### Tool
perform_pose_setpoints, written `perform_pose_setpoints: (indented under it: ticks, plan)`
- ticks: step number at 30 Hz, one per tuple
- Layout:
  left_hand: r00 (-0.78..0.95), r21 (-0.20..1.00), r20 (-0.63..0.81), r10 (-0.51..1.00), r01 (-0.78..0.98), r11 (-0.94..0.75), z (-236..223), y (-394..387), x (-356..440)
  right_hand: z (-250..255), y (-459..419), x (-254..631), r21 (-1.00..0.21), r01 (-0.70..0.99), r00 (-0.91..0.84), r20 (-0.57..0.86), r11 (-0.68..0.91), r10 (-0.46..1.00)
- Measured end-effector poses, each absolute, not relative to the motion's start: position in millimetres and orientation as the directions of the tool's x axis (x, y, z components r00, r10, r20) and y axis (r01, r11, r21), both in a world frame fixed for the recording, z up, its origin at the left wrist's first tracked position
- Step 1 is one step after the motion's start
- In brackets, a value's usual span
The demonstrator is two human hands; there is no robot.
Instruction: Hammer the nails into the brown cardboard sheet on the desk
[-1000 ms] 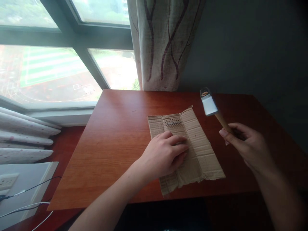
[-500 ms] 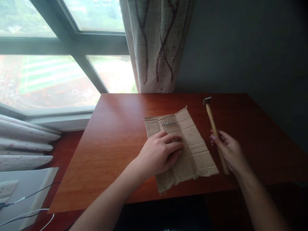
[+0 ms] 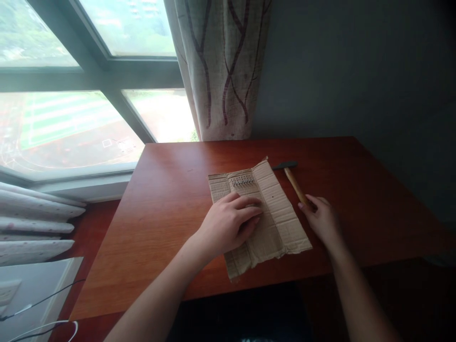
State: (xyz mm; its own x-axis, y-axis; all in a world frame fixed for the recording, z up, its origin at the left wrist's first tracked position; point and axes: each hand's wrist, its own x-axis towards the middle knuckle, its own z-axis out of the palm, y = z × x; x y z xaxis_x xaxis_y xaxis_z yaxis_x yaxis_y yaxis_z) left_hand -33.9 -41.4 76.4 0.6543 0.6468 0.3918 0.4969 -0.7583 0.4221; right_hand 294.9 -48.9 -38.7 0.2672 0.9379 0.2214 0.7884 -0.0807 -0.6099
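A flattened piece of brown cardboard (image 3: 272, 237) lies on the wooden table. Near its far edge, a small block of dark holes or nail-like bits (image 3: 242, 181) shows in rows; their exact kind is too small to make out. My left hand (image 3: 231, 221) rests on the cardboard just below these rows, palm down, fingers loosely bent and slightly apart. To the right of the cardboard, my right hand (image 3: 320, 216) is closed around the end of the wooden handle of a hammer (image 3: 295, 183). Its dark head is low over the table, by the cardboard's far right corner.
The reddish-brown table (image 3: 153, 228) stands by a window (image 3: 64, 123) and a patterned curtain (image 3: 228, 71). A dark wall (image 3: 338, 71) rises behind it. Cables (image 3: 46, 297) and a wall socket (image 3: 9, 292) are at lower left.
My right hand has turned the hammer from nearly upright down to the left, bringing its head low beside the cardboard. My left hand keeps its place on the cardboard. The view has shifted slightly.
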Motion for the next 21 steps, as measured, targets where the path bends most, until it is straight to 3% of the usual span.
perform_pose_setpoints:
  ticks: [14, 21]
  plan:
    - [0.651, 0.407, 0.400, 0.645, 0.505, -0.761, 75.5, -42.3, -33.5, -27.3, -29.5, 258.0, -0.348, 0.922, 0.257, 0.226, -0.169, 0.940]
    - [0.657, 0.393, 0.393, 0.643, 0.512, -0.764, 77.7, -42.4, -33.5, -26.8, -26.2, 243.4, -0.302, 0.933, 0.267, 0.216, -0.196, 0.939]
